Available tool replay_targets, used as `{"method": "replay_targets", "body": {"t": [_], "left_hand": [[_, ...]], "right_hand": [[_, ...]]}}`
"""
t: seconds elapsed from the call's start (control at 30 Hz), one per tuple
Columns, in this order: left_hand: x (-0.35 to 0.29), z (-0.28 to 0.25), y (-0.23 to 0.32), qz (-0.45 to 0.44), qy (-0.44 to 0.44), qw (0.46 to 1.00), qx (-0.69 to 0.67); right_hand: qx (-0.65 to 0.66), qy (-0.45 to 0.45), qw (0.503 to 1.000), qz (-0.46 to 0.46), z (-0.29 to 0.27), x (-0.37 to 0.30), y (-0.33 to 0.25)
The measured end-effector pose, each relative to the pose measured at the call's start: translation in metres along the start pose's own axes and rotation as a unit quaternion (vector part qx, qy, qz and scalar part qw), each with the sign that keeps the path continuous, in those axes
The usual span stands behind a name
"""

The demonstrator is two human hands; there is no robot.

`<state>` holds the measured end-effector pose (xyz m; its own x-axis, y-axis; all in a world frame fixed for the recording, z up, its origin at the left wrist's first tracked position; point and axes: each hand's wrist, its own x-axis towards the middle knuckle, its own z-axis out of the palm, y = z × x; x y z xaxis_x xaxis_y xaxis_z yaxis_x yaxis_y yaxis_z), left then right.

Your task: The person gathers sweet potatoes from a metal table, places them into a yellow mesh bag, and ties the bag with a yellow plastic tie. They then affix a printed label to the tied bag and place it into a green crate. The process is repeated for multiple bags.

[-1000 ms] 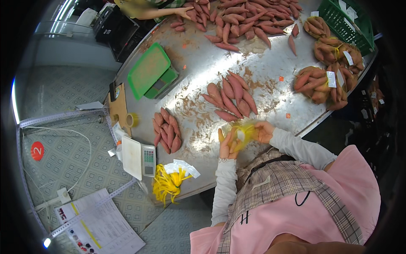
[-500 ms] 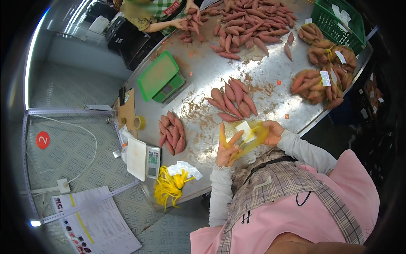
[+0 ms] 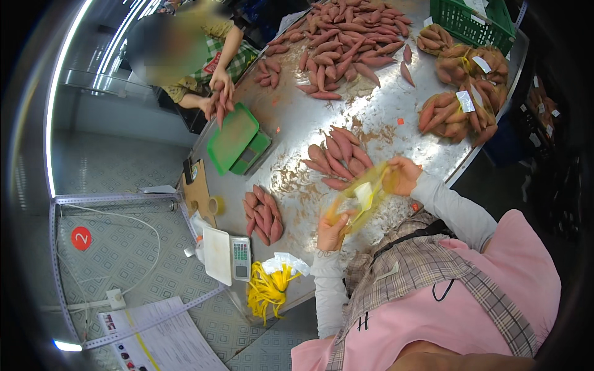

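A yellow net bag (image 3: 373,186) with a white label is stretched between my two hands above the near side of the metal table. My left hand (image 3: 333,230) grips its lower left end, thumb and fingers pressed together. My right hand (image 3: 403,175) has its fingers curled at the other end; mesh covers them, so I cannot tell whether they are inside the bag. Just beyond the bag lies a small pile of sweet potatoes (image 3: 337,153), partly overlapped by the mesh. Another small pile of sweet potatoes (image 3: 264,215) rests to the left.
A white digital scale (image 3: 218,256) and a bundle of yellow net bags (image 3: 269,294) sit at near left. A co-worker's hands (image 3: 219,99) hold sweet potatoes over a green scale (image 3: 232,139). Far off lie a large sweet potato heap (image 3: 352,49), filled net bags (image 3: 448,114) and a green crate (image 3: 473,28).
My left hand's spread fingers have closed on the bag, and the bag is stretched wider. The co-worker has carried sweet potatoes left to the green scale. The whole view has shifted slightly.
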<state>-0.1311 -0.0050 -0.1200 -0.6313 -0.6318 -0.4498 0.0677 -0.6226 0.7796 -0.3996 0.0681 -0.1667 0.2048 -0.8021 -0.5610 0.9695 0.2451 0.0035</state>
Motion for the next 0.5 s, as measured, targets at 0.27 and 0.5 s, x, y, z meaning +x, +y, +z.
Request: {"method": "replay_targets", "body": {"t": [0.27,0.5], "left_hand": [[0.007,-0.031,-0.033,-0.149,-0.122,0.981,0.023],[0.014,0.005,-0.014,-0.054,0.158,0.967,-0.193]], "right_hand": [[0.111,-0.167,0.979,0.032,-0.027,0.005,-0.011],[-0.007,-0.090,0.996,0.027,-0.027,0.007,-0.008]]}}
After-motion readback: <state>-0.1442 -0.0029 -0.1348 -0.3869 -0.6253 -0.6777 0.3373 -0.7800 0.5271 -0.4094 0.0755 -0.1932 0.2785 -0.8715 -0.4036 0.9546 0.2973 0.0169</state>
